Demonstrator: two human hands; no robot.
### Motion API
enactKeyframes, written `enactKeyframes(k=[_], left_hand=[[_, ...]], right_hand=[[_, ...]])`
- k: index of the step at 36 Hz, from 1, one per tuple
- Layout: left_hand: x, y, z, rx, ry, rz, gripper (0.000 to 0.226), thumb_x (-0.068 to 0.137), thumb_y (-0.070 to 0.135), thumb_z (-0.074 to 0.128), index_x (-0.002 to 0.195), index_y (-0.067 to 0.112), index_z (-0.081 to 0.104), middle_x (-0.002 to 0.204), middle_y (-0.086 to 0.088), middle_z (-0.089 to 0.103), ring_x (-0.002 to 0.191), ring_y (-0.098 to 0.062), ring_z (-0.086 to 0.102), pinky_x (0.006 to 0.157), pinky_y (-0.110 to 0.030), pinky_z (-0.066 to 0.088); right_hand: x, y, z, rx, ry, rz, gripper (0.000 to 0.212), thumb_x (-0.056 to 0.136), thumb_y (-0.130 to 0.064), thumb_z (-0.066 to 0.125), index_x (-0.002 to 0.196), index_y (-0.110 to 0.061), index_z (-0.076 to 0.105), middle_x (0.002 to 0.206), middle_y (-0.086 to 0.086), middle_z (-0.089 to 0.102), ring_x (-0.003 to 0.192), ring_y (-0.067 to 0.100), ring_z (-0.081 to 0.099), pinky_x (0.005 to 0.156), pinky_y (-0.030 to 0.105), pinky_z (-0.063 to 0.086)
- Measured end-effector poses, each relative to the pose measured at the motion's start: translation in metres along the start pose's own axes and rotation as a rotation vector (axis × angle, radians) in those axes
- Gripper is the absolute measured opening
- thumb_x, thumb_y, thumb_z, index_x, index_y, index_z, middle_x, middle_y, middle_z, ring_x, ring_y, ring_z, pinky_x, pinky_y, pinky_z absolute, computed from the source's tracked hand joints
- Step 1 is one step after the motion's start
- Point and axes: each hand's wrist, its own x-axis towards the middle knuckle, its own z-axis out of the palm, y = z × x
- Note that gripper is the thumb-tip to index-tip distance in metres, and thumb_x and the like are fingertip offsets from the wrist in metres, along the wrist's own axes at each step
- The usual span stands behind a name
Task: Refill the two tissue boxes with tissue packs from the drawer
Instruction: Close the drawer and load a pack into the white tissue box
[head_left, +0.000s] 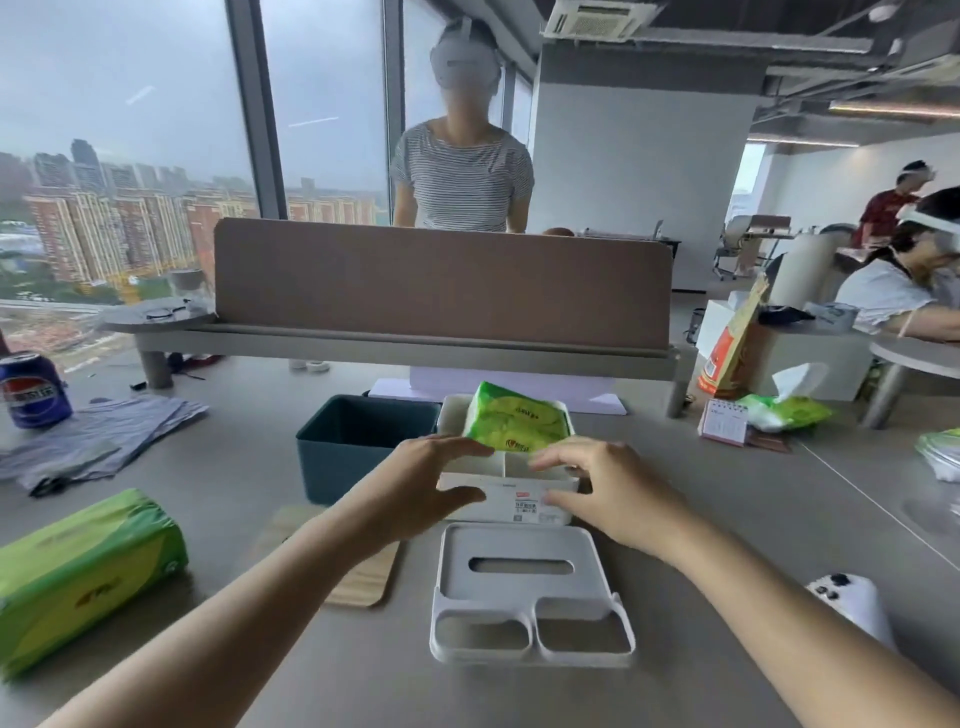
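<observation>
Grey table (218, 483) with smooth top, carrying: dark teal box (358, 447), open-topped, near centre; white tissue box (511, 501) touching its right side; detached white lid (530, 597) with slot, flat, just in front of the white box; wooden lid (363, 577) flat, left of the white lid; green tissue pack (83, 571) on its side at left edge; striped cloth (98, 441) spread at far left, blue soda can (34, 389) upright beside it; small desk calendar (723, 422) and opened green tissue pack (784, 410) at right; white controller (852, 605) at near right.
</observation>
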Motion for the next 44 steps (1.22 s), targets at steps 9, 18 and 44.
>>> enactKeyframes(k=[9,18,44], left_hand=[[-0.067,-0.021,0.023,-0.063,-0.232,-0.057,0.055,0.086,0.004,0.061,0.127,0.040,0.058,0.127,0.023,0.061,0.109,0.009,0.056,0.088,-0.005,0.043],[-0.093,-0.020,0.038,-0.101,-0.275,-0.044,0.055,0.076,0.031,0.077,0.125,0.043,0.058,0.123,0.027,0.060,0.111,0.009,0.052,0.088,-0.005,0.037],[-0.065,0.034,0.025,-1.268,-0.033,-0.542,0.081,0.078,0.041,0.071,0.146,0.020,0.031,0.132,-0.005,0.056,0.109,-0.030,0.064,0.095,-0.042,0.052]], right_hand=[[-0.059,-0.005,0.038,0.036,-0.157,0.025,0.037,0.080,-0.038,0.073,0.116,-0.032,0.067,0.122,-0.018,0.063,0.109,-0.005,0.054,0.099,0.018,0.043],[-0.075,-0.023,0.060,-0.003,-0.271,0.070,0.063,0.067,-0.060,0.075,0.125,-0.044,0.054,0.128,-0.025,0.054,0.119,0.000,0.050,0.090,0.014,0.039],[-0.017,-0.053,0.005,0.781,0.488,0.065,0.024,0.086,-0.018,0.068,0.109,-0.025,0.065,0.100,-0.008,0.073,0.094,0.009,0.066,0.083,0.027,0.049]])
